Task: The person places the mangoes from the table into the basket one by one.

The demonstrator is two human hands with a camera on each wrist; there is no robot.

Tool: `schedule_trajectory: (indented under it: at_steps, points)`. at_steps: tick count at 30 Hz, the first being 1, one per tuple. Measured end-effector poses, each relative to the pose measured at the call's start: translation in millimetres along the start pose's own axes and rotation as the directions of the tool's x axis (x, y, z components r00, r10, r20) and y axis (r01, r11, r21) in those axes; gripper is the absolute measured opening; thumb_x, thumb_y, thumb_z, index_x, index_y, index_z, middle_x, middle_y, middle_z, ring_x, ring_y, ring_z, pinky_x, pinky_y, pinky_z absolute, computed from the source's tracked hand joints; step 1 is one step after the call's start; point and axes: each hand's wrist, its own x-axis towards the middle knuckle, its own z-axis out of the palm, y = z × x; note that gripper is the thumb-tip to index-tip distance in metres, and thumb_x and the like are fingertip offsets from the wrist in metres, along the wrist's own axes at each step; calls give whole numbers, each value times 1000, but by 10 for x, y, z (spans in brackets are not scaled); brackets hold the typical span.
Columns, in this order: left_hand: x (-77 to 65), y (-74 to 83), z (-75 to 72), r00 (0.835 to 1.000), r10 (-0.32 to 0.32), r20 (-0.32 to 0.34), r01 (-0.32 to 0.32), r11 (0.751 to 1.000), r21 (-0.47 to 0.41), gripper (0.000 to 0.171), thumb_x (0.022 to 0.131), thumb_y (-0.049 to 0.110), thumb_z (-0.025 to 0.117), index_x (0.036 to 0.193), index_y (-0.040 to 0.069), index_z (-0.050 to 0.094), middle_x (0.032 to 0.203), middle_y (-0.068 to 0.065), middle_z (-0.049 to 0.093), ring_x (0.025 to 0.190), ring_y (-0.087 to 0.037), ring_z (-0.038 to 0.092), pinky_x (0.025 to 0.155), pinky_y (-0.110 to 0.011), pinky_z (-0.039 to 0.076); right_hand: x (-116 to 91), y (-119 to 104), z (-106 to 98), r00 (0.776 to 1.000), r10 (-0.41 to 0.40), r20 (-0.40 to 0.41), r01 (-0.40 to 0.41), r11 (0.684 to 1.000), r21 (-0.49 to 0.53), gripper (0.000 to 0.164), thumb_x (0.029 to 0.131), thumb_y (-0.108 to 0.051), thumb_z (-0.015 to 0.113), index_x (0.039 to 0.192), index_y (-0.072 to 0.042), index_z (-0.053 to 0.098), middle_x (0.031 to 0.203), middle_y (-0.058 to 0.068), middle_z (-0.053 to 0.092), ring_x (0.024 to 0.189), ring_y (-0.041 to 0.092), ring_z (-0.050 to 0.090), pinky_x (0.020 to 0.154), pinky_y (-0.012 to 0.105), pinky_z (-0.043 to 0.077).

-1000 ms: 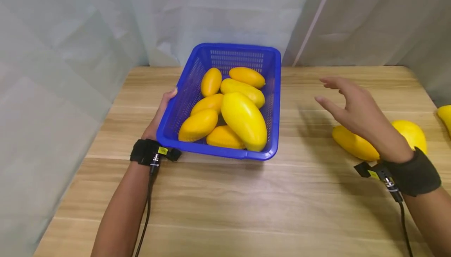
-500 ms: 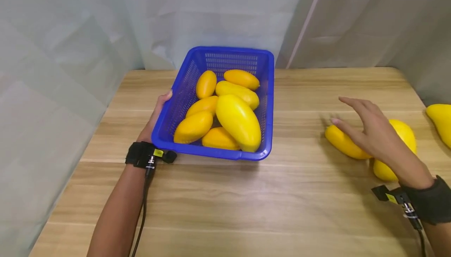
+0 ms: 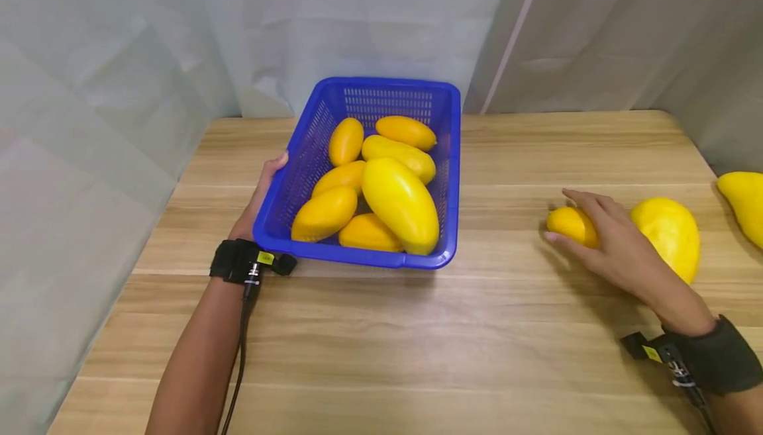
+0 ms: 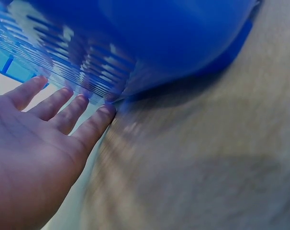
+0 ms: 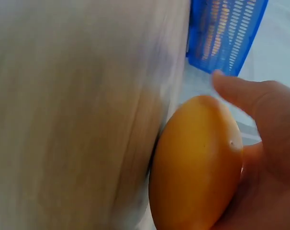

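Observation:
My left hand [image 3: 260, 196] is at the left side of a blue plastic basket [image 3: 357, 256]. The left wrist view shows its fingers [image 4: 63, 112], nearly straight, with the tips against the slotted wall. Several mangoes lie in the basket, including a large yellow mango [image 3: 399, 206] on top. On the right of the table, my right hand [image 3: 614, 243] is spread over an orange-yellow mango [image 3: 571, 224], thumb on the near side and fingers on the far side. In the right wrist view, the thumb [image 5: 236, 91] stands apart from this mango.
Just right of my right hand lies a bigger yellow mango [image 3: 670, 236]. Another yellow mango [image 3: 745, 203] is at the right edge of the view. The wooden table [image 3: 417, 349] is backed by a pale sheet [image 3: 369, 18]. Cables run from both wristbands.
My right hand has come down from above the table onto the orange-yellow mango. My left hand stays at the basket. The view has shifted slightly.

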Motion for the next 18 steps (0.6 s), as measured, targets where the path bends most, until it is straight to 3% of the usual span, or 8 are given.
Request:
schedule_trajectory:
  at_steps: [9,18]
  points:
    - [-13,21,4,1000,0,-6,0,1000,2,69,108,56,20,163,15,14,128,-5,50,105,-14,57,91,-27,51,-70,11,1,1000,-13,-15,12,998,-64,89,87,-38,81,157,-11,33,145,32,41,127,53,42,92,71,37]
    - [-8,23,13,1000,-10,-21,9,1000,-13,69,108,56,22,163,15,14,128,-5,50,104,-14,58,90,-27,52,-132,36,22,1000,-7,-11,7,998,-56,89,87,-34,82,157,-10,33,146,33,42,126,55,42,92,71,36]
